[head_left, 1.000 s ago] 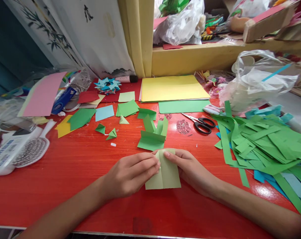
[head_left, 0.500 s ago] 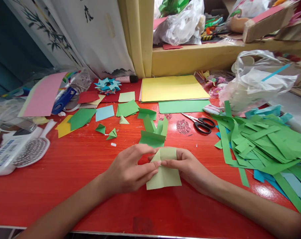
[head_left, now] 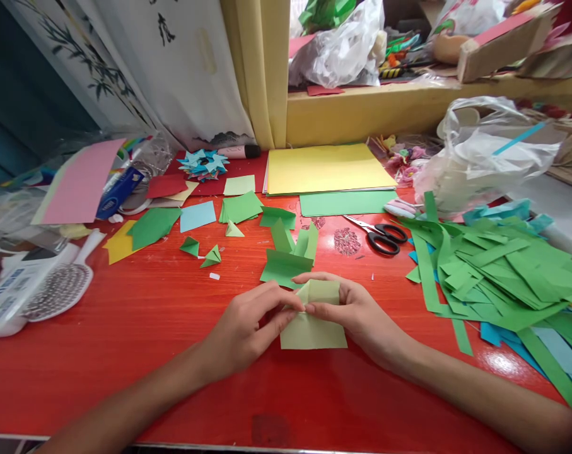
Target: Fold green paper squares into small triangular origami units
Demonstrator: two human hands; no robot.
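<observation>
Between our left hand [head_left: 252, 323] and right hand [head_left: 364, 315], over the red table [head_left: 195, 410], we pinch a creased pale green paper [head_left: 316, 333]; just beyond lie folded green papers [head_left: 284, 267]; to the right, scissors [head_left: 383, 244] and heaped green strips [head_left: 498, 271].

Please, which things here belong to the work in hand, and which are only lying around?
Work in hand: pale green sheet, held by the left hand and right hand; probably the folded green papers.

Apparently just lying about: hairbrush, marker, plastic bag; scissors, untouched.

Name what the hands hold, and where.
A pale green paper sheet, held near its middle: left hand from the left side, right hand from the right.
</observation>
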